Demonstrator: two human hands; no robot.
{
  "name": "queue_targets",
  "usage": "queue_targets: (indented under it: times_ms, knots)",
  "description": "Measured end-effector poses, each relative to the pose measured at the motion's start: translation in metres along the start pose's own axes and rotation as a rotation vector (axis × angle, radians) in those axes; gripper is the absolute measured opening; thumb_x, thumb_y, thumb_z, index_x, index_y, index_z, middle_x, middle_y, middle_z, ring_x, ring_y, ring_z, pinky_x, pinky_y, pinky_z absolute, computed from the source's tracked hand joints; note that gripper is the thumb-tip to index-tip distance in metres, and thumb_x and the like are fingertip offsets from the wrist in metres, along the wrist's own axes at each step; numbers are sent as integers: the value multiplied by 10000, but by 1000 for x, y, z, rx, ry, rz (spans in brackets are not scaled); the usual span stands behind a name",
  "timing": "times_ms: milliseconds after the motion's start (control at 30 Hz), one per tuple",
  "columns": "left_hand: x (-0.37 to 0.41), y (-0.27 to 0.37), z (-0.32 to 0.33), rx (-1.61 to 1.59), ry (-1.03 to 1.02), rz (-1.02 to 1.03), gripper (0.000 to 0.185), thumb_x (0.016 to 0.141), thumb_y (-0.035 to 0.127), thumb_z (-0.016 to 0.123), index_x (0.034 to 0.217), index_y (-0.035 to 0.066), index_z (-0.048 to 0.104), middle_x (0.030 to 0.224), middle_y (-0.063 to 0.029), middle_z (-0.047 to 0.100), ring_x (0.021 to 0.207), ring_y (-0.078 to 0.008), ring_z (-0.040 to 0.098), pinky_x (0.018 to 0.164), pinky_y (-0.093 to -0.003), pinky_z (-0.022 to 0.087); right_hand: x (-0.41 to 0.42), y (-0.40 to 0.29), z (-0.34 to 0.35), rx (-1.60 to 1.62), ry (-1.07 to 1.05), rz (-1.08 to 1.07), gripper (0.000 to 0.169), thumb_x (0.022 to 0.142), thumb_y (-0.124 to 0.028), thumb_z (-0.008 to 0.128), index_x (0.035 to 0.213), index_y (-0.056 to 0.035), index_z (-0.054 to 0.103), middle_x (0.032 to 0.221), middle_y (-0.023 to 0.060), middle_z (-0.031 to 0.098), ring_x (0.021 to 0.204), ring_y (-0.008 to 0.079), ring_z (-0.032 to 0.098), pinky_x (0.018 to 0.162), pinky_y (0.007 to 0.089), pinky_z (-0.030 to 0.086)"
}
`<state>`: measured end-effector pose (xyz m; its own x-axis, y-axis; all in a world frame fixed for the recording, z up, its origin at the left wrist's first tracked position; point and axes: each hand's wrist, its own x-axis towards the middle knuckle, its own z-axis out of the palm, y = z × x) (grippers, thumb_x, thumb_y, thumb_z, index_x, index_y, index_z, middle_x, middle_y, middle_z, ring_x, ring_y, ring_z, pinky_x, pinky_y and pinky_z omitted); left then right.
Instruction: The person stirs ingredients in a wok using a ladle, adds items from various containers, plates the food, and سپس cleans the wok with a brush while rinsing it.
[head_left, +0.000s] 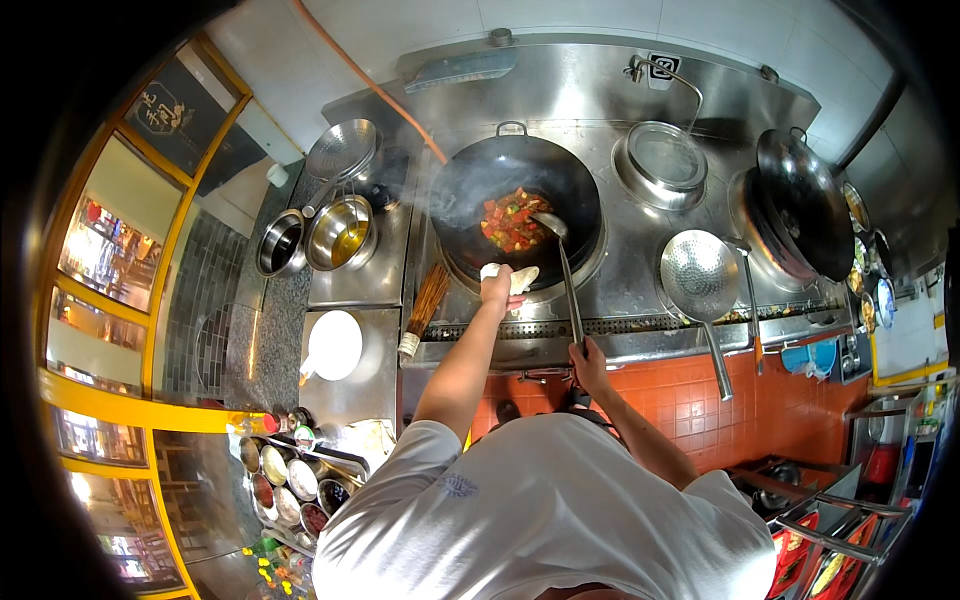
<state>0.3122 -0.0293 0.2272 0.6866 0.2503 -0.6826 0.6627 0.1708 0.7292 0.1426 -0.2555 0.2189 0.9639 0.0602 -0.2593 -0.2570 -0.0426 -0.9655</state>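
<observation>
A black wok (465, 180) sits over a burner on the steel range, with steam rising from it. Chopped red, green and pale pieces in sauce (514, 217) lie in its bottom. My left hand (501, 291) grips a folded white cloth (525, 280) against the near rim; any wok handle under the cloth is hidden. In my right hand (591, 366) is the long handle of a metal ladle (571, 292). The ladle's bowl rests at the right side of the food, inside the wok.
A bamboo wok brush (429, 300) lies left of the wok. Farther left are a steel bowl of oil (341, 234) and a white plate (335, 345). To the right are a perforated skimmer (699, 275), a lidded pot (666, 161) and a tilted second wok (806, 206).
</observation>
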Motion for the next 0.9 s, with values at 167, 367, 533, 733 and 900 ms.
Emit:
queue_targets:
  times_ms: [167,367,533,733,900]
  knots:
    - [-3,0,1,-1,-10,8,533,899,410,511,1199,-28,558,1055,-209,672,791,-362,718,616,-423,595,-3,-8,2,5,11,21,219,993,-216,527,896,-25,483,633,28,493,360,111,452,314,287,338]
    - [0,-1,0,2,-14,15,528,901,404,504,1201,-27,559,1055,-210,672,790,-364,718,616,-423,594,-1,-5,1,-27,15,4,234,996,-226,523,878,-30,473,635,28,492,370,113,459,322,292,351]
    - [-2,1,4,-4,-41,13,512,892,394,516,1199,-14,552,1053,-209,669,816,-372,714,632,-433,596,-3,-10,0,-38,42,22,238,985,-228,543,870,-29,480,580,25,480,359,115,455,324,288,353]
    - [41,0,-12,-291,-169,-210,370,879,240,545,1121,-40,552,1001,-239,656,719,-382,691,571,-457,594,9,4,5,-235,117,-218,219,960,-200,564,840,-25,509,508,23,483,362,121,488,324,291,353]
    - [-28,16,24,-473,-16,-41,307,873,152,575,1107,-38,516,1006,-220,634,762,-343,688,524,-411,606,-12,-72,-6,-25,181,-179,191,941,-167,583,829,-19,535,520,31,511,367,125,509,328,292,354]
